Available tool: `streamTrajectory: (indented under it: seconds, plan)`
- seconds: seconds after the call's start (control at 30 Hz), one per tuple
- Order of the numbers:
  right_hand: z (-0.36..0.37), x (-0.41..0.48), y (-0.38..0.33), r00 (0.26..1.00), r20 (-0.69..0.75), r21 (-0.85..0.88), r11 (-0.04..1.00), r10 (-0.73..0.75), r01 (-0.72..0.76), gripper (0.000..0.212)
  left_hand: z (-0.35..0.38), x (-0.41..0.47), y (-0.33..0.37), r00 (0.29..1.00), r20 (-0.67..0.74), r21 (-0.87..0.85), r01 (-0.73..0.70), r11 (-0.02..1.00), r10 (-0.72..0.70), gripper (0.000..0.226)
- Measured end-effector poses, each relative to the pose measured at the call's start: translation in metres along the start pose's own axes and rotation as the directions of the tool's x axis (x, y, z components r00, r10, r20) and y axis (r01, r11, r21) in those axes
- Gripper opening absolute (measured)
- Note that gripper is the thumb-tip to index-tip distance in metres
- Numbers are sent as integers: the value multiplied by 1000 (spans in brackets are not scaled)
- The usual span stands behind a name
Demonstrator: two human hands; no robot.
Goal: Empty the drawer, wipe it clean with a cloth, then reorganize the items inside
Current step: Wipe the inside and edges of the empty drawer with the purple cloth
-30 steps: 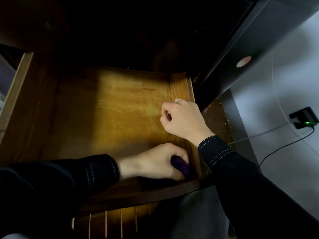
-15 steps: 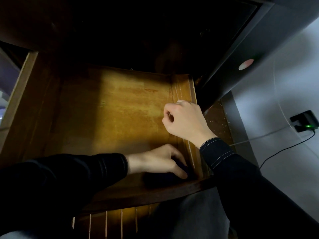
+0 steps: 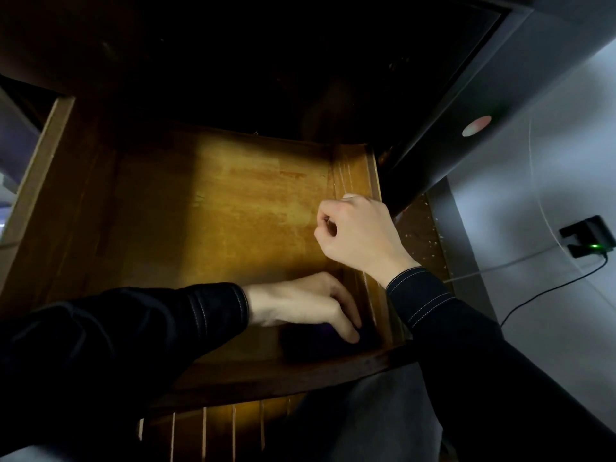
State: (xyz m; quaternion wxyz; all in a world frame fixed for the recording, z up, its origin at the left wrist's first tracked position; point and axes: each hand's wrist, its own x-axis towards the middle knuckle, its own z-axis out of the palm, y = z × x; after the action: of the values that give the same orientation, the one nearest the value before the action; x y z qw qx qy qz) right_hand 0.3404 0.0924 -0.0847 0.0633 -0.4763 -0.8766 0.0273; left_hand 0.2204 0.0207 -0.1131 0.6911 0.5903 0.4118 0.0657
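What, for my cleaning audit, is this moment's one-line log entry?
stage: wiping; left hand: holds purple cloth, drawer near-right corner; right hand: fist at right wall; items: none visible

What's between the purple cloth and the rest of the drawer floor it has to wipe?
Nothing visible. The left hand holds the dark purple cloth in the near right corner; the rest of the brown wooden drawer lies bare.

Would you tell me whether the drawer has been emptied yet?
Emptied, as far as visible: the drawer floor is bare wood, with only the purple cloth under the left hand.
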Motion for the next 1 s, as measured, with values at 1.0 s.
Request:
streamTrajectory:
  seconds: [1.0]
  plan:
    - [-2, -1, -2, 1000, 16, -19, 1000, -7, 8, 15, 21, 21, -21, 984, -160, 273, -31, 961, 77, 18]
